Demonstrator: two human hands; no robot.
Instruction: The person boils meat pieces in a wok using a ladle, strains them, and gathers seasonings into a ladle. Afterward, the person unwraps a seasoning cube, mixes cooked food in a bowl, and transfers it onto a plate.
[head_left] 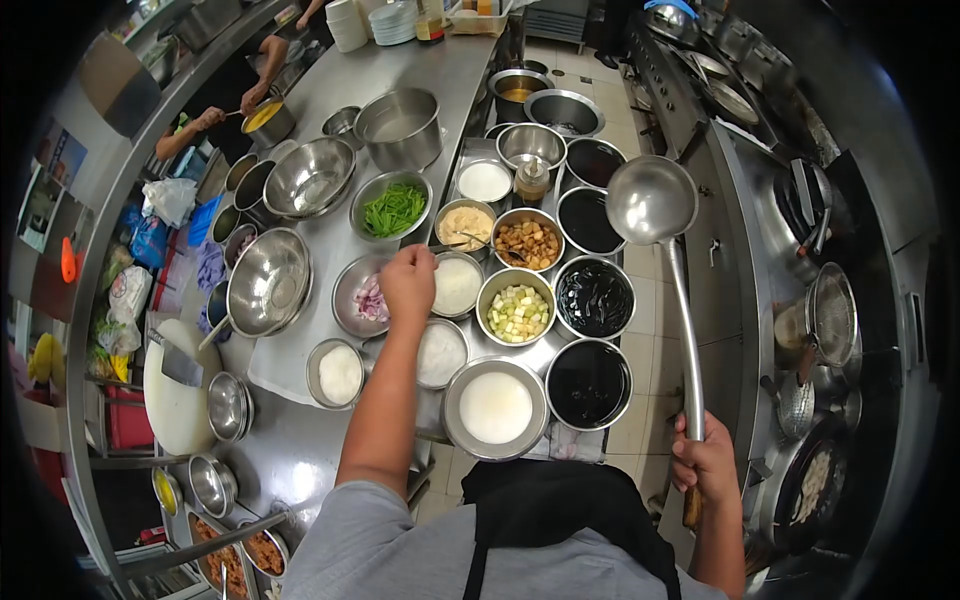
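Observation:
My right hand (704, 462) is wrapped round the wooden end of a long-handled metal ladle (652, 200). The ladle is raised, its bowl at the far end. My left hand (408, 288) is closed above the steel bowls, with a thin spoon (448, 246) running from its fingers toward a bowl of tan powder (464, 226). Partly behind this hand sits a bowl of chopped red onion (370, 300). Beside it are bowls of white granules (457, 285) and white powder (441, 354). Diced pale green pieces (517, 313) and browned cubes (526, 244) fill pots to the right.
Pots of dark liquid (588, 384) line the counter's right side. A cutting board (180, 395) with a cleaver (176, 362) lies left, near empty steel bowls (270, 282). Another person's hands (208, 118) work at a yellow-filled pot (266, 120). A stove (690, 110) runs along the right.

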